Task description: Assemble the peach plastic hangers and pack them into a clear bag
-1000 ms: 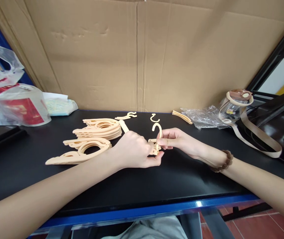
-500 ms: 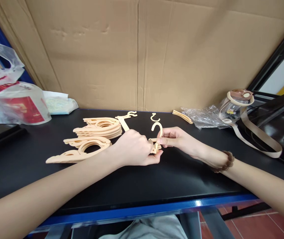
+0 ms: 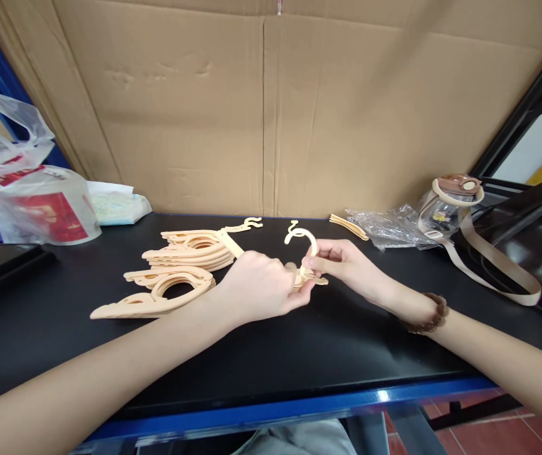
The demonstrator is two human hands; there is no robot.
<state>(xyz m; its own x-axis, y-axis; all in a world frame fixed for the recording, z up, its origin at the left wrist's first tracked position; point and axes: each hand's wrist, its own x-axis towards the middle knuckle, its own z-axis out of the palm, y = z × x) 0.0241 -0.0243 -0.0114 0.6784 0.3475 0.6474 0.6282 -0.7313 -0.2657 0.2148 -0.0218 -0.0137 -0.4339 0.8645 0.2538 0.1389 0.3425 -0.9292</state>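
Hanger (image 3: 304,277) lies between the left hand (image 3: 264,284), curled around it, and the right hand (image 3: 346,265), pinching its hook (image 3: 314,242).

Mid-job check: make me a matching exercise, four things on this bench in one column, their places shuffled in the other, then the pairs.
1. Large curved hook
2. Drink bottle
3. Red-and-white package
4. Stacked hanger pieces

A. inside a clear bag
B. just beyond the left forearm
C. right of the crumpled wrapper
D. in the right hand

Pairs: 1-D, 2-C, 3-A, 4-B
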